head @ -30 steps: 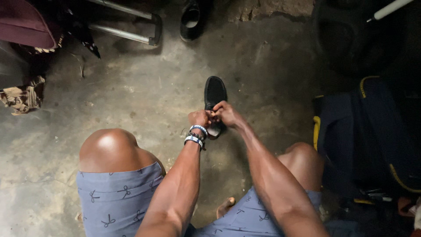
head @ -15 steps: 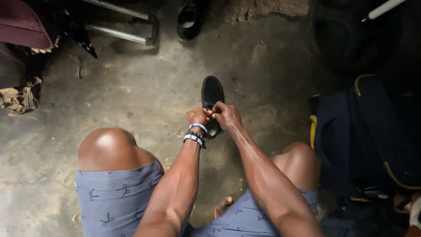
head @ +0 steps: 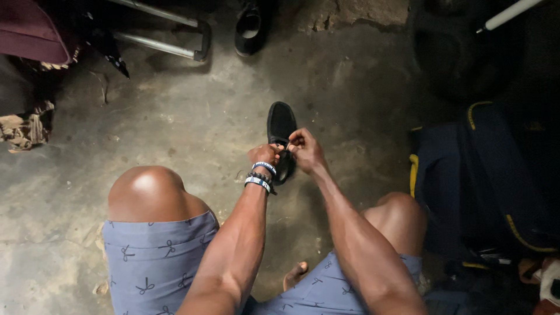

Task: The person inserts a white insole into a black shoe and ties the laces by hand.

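Note:
A black shoe point(head: 280, 125) lies on the concrete floor between my knees, toe pointing away. My left hand point(head: 266, 154), with bracelets at the wrist, and my right hand point(head: 305, 149) meet over the shoe's opening. Both pinch something thin there, apparently the lace, though it is too small to see clearly. The rear part of the shoe is hidden under my hands. I sit with both knees bent, in blue patterned shorts.
A second black shoe point(head: 249, 28) stands at the far edge. A metal luggage handle point(head: 169, 48) lies at top left beside a maroon bag point(head: 28, 30). A dark navy bag with yellow trim point(head: 478, 175) sits on the right. Crumpled cloth point(head: 23, 129) lies at left.
My hands stay on the shoe with only small finger movements; the view has shifted slightly.

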